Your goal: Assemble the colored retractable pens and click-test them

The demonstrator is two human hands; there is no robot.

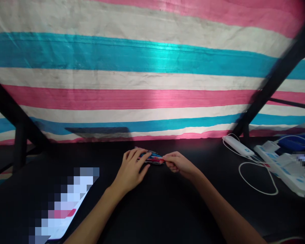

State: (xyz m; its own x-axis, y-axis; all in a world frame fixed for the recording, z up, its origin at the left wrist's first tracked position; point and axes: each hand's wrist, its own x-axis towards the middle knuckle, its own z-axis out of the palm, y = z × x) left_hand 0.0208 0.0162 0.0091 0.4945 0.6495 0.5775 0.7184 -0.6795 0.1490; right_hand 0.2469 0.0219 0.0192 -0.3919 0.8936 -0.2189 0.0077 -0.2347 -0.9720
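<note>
A small group of slim pens [154, 158], with blue, red and dark parts, lies on the black tabletop in front of me. My left hand [133, 166] rests palm down over their left end, fingers stretched and apart, the thumb out to the side. Its fingers cover part of the pens. From the right, my right hand [178, 163] pinches the red-tipped end of one pen between thumb and fingertips, its other fingers curled in. The pens lie close together, and their exact outlines are hard to make out.
A lit phone-like screen [62, 223], partly pixelated, lies at the left. White power strips [282, 173], a white power bank-like block [237, 145] and looped white cable [259, 193] are at the right. Black frame bars [266, 84] and a striped sheet [142, 98] stand behind.
</note>
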